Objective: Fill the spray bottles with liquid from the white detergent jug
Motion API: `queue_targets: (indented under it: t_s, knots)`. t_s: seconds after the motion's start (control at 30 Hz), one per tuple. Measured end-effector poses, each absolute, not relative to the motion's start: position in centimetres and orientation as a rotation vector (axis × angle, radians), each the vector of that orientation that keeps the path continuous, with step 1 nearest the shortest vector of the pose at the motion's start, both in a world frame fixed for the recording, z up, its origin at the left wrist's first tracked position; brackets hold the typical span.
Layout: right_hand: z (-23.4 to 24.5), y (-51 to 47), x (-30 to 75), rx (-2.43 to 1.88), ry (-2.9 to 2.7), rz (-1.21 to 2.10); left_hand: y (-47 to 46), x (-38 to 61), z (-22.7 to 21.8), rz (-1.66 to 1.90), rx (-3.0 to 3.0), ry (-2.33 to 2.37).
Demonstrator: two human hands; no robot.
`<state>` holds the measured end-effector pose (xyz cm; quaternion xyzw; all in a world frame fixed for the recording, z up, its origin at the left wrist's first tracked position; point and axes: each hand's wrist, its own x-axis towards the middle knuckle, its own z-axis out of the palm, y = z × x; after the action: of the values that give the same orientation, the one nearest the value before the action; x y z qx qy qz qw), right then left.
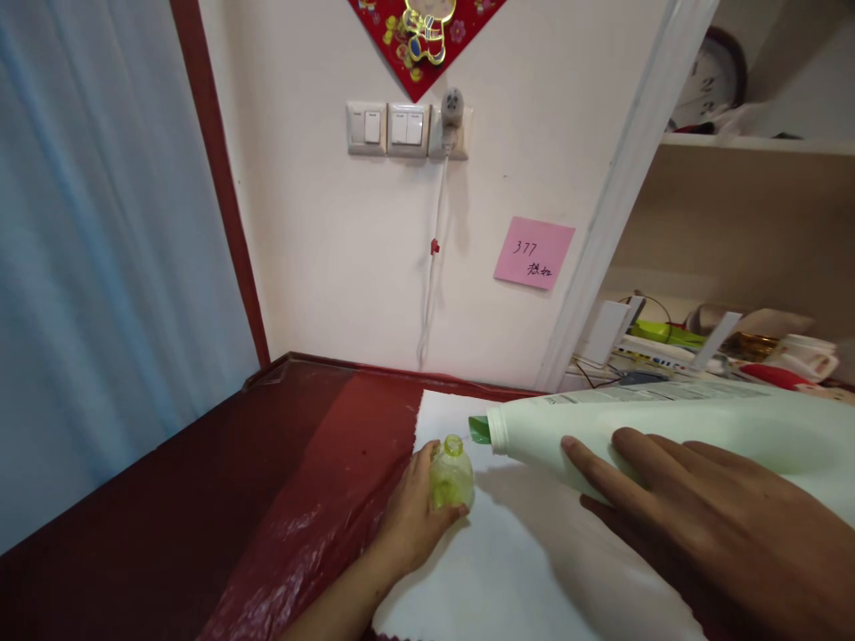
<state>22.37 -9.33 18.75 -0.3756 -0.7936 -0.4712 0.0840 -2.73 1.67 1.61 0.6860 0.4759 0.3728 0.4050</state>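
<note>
A small clear bottle (pixel 451 481) with a yellow-green tint and an uncapped neck stands on a white sheet (pixel 514 570). My left hand (pixel 414 507) is closed around its left side, thumb across the front. From the right, a large pale green jug (pixel 534 432) lies tipped nearly level, its dark green spout (pixel 479 429) just above and right of the small bottle's mouth. My right hand (pixel 695 525) rests along the jug's near side and holds it. A faint thin line shows between spout and bottle mouth; I cannot tell whether liquid is flowing.
The sheet lies on a dark red table (pixel 267 445) with a shiny plastic cover. Behind are wall switches (pixel 386 129), a plug with a hanging cord (pixel 441 196) and a pink note (pixel 534 253). Shelves with clutter (pixel 721 343) stand at right, a blue curtain (pixel 113 249) at left.
</note>
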Motion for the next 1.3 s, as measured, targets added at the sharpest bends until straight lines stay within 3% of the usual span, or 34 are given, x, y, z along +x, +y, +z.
queue_targets:
  t_s: [1.3]
  knots:
    - [20.0, -9.3, 21.6, -1.049, -2.439, -1.473, 1.5, -2.4, 1.6, 0.972, 1.736, 1.201]
